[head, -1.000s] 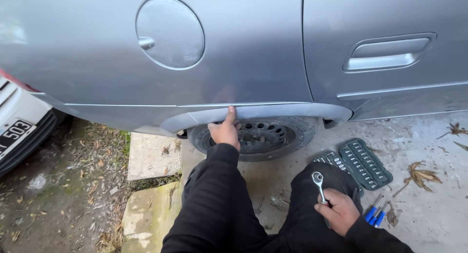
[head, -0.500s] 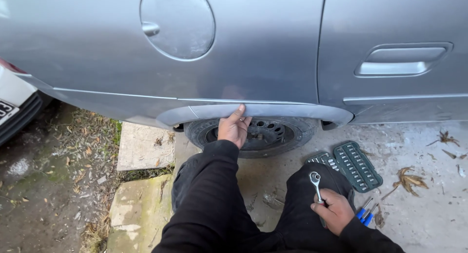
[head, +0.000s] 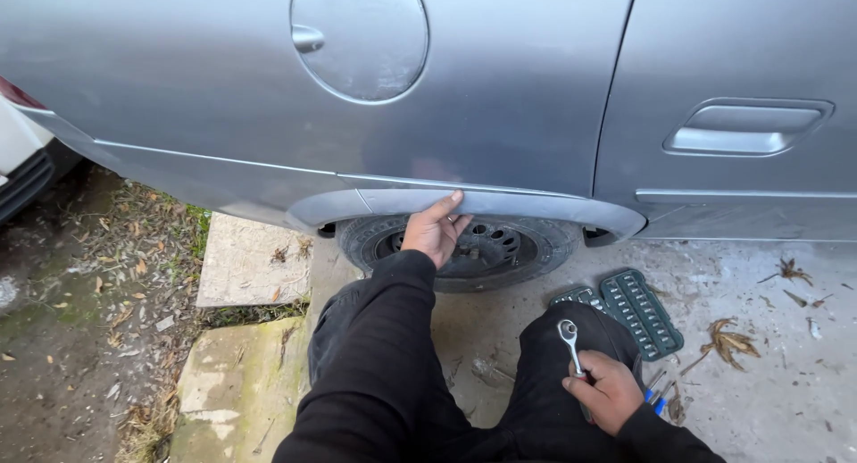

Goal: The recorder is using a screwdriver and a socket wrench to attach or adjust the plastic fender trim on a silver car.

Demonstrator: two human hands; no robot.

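Note:
My left hand (head: 434,232) reaches forward, fingertips touching the silver wheel arch (head: 464,204) of a grey car, just above the black tyre and steel wheel (head: 486,247). My right hand (head: 607,392) rests on my right knee and grips a chrome ratchet wrench (head: 569,340), its head pointing up. Both arms are in black sleeves, and my legs are in black trousers.
A green socket set case (head: 638,309) lies open on the concrete right of my knee, with blue-handled tools (head: 656,399) beside it. The fuel flap (head: 361,39) and door handle (head: 741,128) are above. Stone slabs (head: 245,266), dead leaves and part of a second car (head: 18,155) are at left.
The view has shifted so the car sits further left and lower. My left hand has stayed on the wheel arch, and my right hand still holds the ratchet on my knee.

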